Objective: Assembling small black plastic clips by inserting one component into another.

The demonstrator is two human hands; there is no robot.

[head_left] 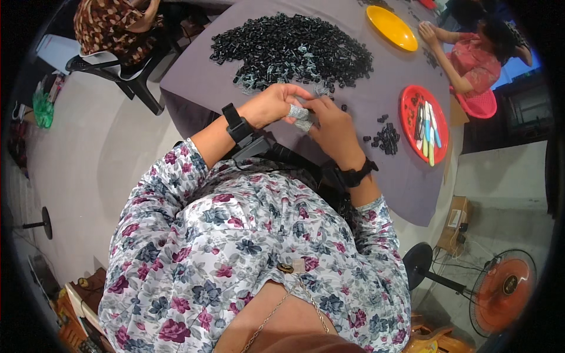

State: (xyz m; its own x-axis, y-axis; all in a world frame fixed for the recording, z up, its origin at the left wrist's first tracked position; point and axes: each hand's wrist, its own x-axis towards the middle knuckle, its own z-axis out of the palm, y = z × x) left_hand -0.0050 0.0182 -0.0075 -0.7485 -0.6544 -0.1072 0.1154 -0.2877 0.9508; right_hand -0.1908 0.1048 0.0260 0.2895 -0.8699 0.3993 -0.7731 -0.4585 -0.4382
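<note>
Looking down past a floral sleeve on each arm, we find two bare hands meeting at the near side of a tabletop (388, 76) covered in grey-purple cloth. The left hand (268, 107) comes in from the left and the right hand (336, 126) from the right, their fingertips bunched together. The fingers are narrow, drawn in close as if to pinch, but they hide one another, so we cannot tell whether either hand holds a piece. Two silvery wraps (298, 112) cover fingers where the hands meet.

Just beyond the hands spreads a broad pile of small black pieces (288, 41), with paler grey pieces (253, 79) mixed in and along its near edge. To the right of the right hand lies a small separate cluster of black pieces (385, 140). Beyond that sits a red plate (444, 132) bearing slim handled tools (426, 132) and a few dark bits.

We judge the step in hand to be fine fingertip work on a single small piece. The next move, in our view, calls for a light, steady pinch and both hands kept close together.
</note>
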